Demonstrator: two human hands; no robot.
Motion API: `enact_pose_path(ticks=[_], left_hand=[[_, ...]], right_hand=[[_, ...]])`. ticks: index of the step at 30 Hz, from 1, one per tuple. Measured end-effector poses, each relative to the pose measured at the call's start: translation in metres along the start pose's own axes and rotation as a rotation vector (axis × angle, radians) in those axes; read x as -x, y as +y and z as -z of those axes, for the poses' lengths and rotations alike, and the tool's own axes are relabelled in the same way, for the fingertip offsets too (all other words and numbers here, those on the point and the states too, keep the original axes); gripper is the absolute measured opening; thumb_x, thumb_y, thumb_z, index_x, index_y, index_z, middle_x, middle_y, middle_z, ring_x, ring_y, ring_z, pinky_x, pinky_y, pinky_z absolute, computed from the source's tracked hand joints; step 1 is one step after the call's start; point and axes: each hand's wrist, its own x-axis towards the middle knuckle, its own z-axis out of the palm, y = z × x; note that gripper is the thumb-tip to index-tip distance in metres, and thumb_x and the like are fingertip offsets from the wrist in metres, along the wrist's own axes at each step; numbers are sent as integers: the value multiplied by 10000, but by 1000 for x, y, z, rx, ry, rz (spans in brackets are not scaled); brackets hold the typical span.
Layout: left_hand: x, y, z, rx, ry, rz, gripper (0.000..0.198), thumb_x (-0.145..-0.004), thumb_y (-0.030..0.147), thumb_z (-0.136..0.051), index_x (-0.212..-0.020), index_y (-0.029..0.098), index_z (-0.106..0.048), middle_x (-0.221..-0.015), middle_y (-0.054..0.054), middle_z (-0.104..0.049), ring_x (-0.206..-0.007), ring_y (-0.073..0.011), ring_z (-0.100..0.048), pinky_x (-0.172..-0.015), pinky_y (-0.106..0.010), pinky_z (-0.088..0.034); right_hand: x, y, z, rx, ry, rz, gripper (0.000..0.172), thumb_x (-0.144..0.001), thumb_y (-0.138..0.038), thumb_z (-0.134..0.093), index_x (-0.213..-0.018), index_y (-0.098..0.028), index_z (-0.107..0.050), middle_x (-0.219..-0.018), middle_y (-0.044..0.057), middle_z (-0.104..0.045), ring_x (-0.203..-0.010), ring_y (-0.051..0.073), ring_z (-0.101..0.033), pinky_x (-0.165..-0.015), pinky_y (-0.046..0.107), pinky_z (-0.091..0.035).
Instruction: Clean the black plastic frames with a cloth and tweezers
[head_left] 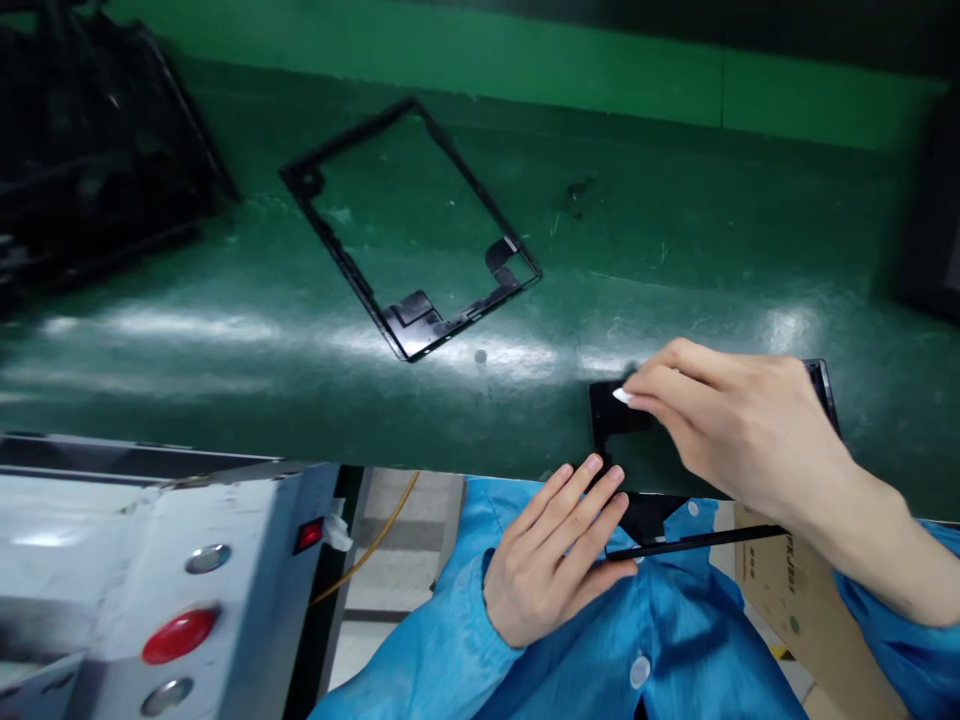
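Observation:
A black rectangular frame [616,408] lies at the table's front edge, its near side reaching out over the edge. My left hand [551,560] rests by the frame's left side, fingers stretched out and its thumb near the close corner. Above the frame, my right hand [739,430] is closed in a pinch on a small white piece [621,396], perhaps a wipe. That white tip is at the frame's far left corner, while the hand hides much of the far side. Further off to the left lies another black frame [346,262], flat on the table.
The green table [480,420] runs across the view. Dark stacked parts [97,160] fill its left end, and a dark object [934,220] stands at the right. Below left is a machine panel [247,600] with a red button [180,635]. A cardboard box [795,600] sits below right.

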Motion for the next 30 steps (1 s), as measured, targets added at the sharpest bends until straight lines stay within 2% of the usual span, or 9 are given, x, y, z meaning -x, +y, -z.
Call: enact_pose_path(ticks=[3, 7, 15, 19, 23, 30], left_hand=[[2, -1, 2, 14, -12, 3, 458, -1079, 413, -613, -1368, 62, -670, -1419, -185, -725, -1539, -308, -504, -1267, -477, -460], [4, -1, 2, 17, -20, 5, 465, -1076, 424, -617, -1379, 75, -665, -1420, -180, -724, -1525, -310, -522, -1263, -475, -468], [4, -3, 5, 26, -52, 2, 471, -1072, 418, -629, -1393, 74, -656, -1450, -173, -705, -1542, -308, -497, -1269, -474, -461], [2, -4, 8, 40, -81, -11, 456, -1068, 390, -639, -1376, 54, -664, -1458, -187, -698, -1566, -308, -460, -1294, -468, -426], [1, -5, 8, 39, -74, -29, 450, -1075, 382, -627, -1373, 46, -662, -1460, -194, -694, -1571, -313, -449, -1284, -473, -443], [-2, -10, 13, 41, -99, -58, 446, -1071, 370, -636, -1389, 58, -650, -1486, -198, -674, -1584, -309, -426, -1274, -470, -460]], right_hand=[[-15, -1, -13, 101, -76, 41, 244, -1072, -143, -514, -980, -193, -735, -942, 13, -763, -639, 115, -577, -534, 299, -265], [-17, -3, -19, 82, -95, 61, 262, -1074, -122, -485, -991, -195, -723, -960, 14, -760, -656, 119, -555, -546, 307, -201], [-19, -7, -21, 149, -6, 131, 363, -948, 38, -419, -923, -172, -713, -866, 10, -728, -605, 112, -515, -557, 296, -198], [-16, -8, -25, 144, 48, 173, 368, -953, 37, -419, -892, -169, -717, -825, 3, -703, -584, 113, -492, -533, 310, -188], [-8, -11, -26, 104, 29, 199, 297, -1002, -19, -473, -889, -161, -708, -821, -2, -694, -574, 106, -480, -522, 315, -190], [-11, -9, -28, 165, 24, 148, 304, -993, -22, -454, -864, -182, -678, -811, -1, -685, -594, 120, -496, -526, 316, -175]])
